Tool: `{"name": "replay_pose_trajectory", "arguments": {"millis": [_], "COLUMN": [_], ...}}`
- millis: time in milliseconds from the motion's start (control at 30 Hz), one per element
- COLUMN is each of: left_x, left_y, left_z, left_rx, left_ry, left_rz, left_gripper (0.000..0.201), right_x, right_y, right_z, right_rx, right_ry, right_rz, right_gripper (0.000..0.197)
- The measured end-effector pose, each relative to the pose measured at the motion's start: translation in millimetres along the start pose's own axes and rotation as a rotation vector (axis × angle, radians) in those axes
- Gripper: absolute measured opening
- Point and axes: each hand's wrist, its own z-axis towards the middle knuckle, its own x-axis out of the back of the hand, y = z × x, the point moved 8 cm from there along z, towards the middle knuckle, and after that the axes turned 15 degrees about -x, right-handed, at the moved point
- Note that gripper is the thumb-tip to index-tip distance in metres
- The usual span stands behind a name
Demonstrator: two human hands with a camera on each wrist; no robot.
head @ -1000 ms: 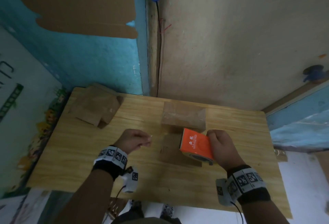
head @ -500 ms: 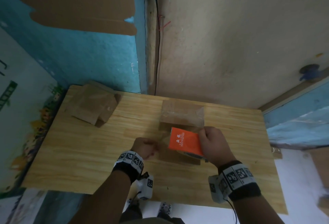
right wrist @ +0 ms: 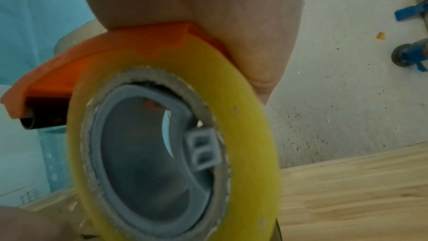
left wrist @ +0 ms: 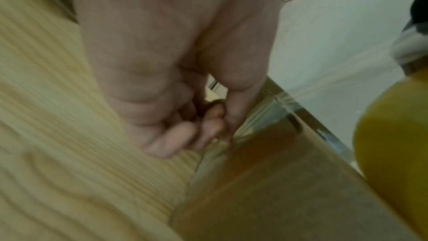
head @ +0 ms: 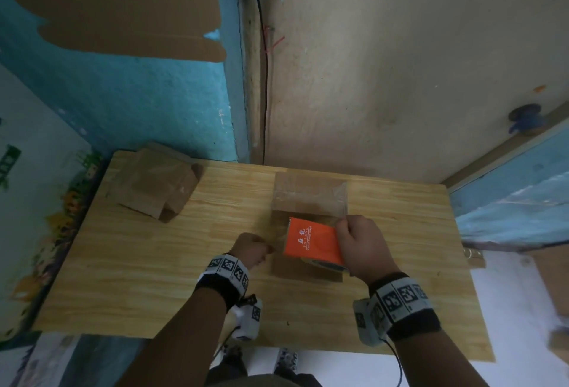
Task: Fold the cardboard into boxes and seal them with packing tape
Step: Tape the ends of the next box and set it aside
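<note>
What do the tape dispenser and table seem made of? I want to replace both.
Tape dispenser: likely moulded plastic, matte orange shell with a grey hub, smooth edges. Table: light wood or wood-look laminate, with straight plank grain; which one cannot be told.

right hand (head: 361, 245) gripping orange tape dispenser (head: 312, 242) over cardboard box (head: 308, 202), left hand (head: 250, 249) beside
</note>
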Motion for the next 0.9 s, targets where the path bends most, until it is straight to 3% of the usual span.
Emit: {"name": "replay_pose_trajectory", "arguments": {"millis": [100,300,367,433,500,567,633,733,800,900], "left_x": [-16.7,-23.8,-17.0,3.7,23.4,24.8,9.7,-26.0,-44.1,-49.1], "left_y": [-12.6,-9.6,-3.0,4.3,27.2,56.7,77.5,86.5,80.4,60.5], "left_z": [7.3,3.7,3.0,3.1,-4.4,-24.5,-48.0,-71.3,-67.6,-41.3], "left_rx": [0.026,-0.059,-0.134,-0.259,-0.487,-0.69,-0.814,-0.847,-0.82,-0.757], "left_ry": [0.003,-0.068,0.016,0.197,0.274,0.183,-0.005,-0.291,-0.314,-0.204], "left_rz": [-0.053,0.017,-0.134,-0.333,-0.238,0.051,0.182,0.262,0.313,0.411], "left_gripper": [0.036,0.034,0.013,0.031,0.042,0.05,0.057,0.088,0.099,0.124], "right_x": [-1.8,-0.4,-0.2,-0.6,-1.6,-1.4,0.1,1.5,1.1,2.0], "right_y": [0.0,0.1,-0.6,-1.2,0.0,1.2,1.8,1.9,1.2,0.5], "right_z": [0.3,-0.4,-0.8,-1.6,-1.0,-1.2,-0.9,-1.7,-1.1,-0.2], "right_rx": [-0.002,0.012,0.018,0.021,0.027,0.03,0.017,-0.011,-0.007,0.012], "right_ry": [-0.009,-0.004,-0.006,-0.012,-0.013,-0.009,-0.008,-0.029,-0.048,-0.052], "right_rz": [-0.009,-0.009,-0.012,-0.011,-0.003,0.015,0.036,0.057,0.057,0.051], "right_gripper": [0.043,0.043,0.043,0.043,0.043,0.043,0.043,0.041,0.041,0.042]}}
